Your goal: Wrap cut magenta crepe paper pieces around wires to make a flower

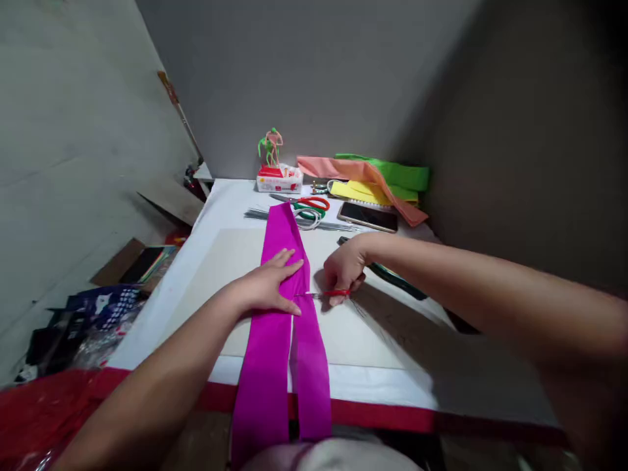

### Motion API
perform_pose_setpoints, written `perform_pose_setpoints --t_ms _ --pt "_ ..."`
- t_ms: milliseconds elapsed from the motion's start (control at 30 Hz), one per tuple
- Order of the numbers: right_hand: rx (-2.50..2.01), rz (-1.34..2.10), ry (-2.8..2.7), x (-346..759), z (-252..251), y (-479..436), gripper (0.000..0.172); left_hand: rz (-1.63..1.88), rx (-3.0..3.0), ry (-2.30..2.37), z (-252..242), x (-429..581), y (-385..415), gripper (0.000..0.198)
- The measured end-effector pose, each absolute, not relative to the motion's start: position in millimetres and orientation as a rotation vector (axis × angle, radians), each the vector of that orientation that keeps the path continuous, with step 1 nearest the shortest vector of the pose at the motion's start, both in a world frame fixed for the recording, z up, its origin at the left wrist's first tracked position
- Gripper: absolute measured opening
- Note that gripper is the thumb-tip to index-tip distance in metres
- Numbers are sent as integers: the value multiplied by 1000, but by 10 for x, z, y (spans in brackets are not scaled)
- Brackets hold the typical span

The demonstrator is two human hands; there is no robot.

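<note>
- Our magenta crepe paper strip (275, 353) lies lengthwise down the middle of the counter, running from just short of the tools and over the near edge. A slit divides its near part into two bands.
- Our left hand (267, 284) is open, fingers spread, pressing flat on the strip where the slit ends.
- Our right hand (343, 268) is closed around small red-handled scissors (337, 293), just beside the left hand. Their blades reach left to the strip's right edge; the view doesn't settle whether they are cutting.
- Under the strip is a cream board (343, 327), resting on the white-covered counter (206, 261), which has a red edge strip (373, 415) along its near side.
- Beyond the strip's far end lie a bundle of thin metal wires (299, 219) and larger red-and-green-handled scissors (311, 206).
- To their right are a smartphone (367, 216) and folded yellow, green and salmon crepe paper (363, 176).
- At the far edge, a green and pink pipe-cleaner figure (271, 147) stands on a red-and-white box (279, 180).
- A dark object (395, 280) lies past our right wrist, too shadowed to identify.
- Down to the left, below the counter, are crumpled dark plastic bags (88, 320) and a cardboard sheet (118, 261).
</note>
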State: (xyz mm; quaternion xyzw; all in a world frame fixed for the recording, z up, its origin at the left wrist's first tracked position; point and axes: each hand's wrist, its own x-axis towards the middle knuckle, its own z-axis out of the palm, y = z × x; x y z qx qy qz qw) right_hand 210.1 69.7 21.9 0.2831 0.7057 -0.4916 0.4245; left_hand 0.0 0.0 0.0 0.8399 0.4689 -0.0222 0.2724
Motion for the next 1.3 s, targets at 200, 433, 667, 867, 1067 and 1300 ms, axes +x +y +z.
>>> perform_pose_setpoints --t_ms 200,433,667,867,1067,1300 --pt "703 -1245 1733 2113 230 707 66 -62 2255 1262 15 10 23 115" --pt "706 -1229 1699 2078 240 721 65 -71 2244 1275 24 25 18 115" --pt "705 -1257 1683 2107 228 730 65 -30 2247 1263 3 48 32 115" --pt "702 -1260 1691 2114 223 746 65 4 2259 1258 -12 99 27 117" --pt "690 -1247 1727 2158 244 745 63 0 2257 1260 -2 126 24 118" --pt "717 -1199 1738 2137 260 705 63 -6 2251 1265 2 116 33 118"
